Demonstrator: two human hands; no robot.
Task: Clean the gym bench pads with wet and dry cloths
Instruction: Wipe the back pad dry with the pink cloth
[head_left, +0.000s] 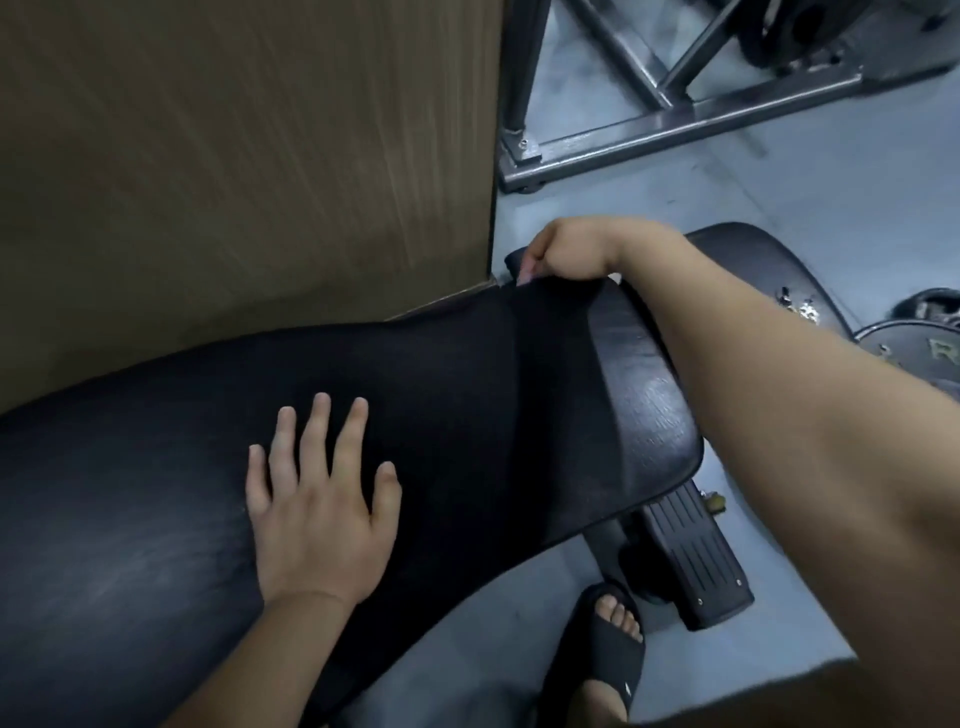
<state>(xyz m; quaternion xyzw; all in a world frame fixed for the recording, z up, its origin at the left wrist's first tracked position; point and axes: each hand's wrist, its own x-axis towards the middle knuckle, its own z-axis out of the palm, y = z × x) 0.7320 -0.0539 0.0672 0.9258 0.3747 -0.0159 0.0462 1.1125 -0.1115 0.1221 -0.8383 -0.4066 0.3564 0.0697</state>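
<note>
Head view: a thin black fabric cloth (467, 415) drapes across the long black padded vinyl surface (104, 519) (toward its right end). The left hand (317, 514) rests flat on it with fingers spread. The right hand (561, 249) pinches its far edge.

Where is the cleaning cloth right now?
In the head view, the black cloth lies spread across the bench pad mid-frame, under the flat left hand, its far edge pinched by the right hand.
</note>
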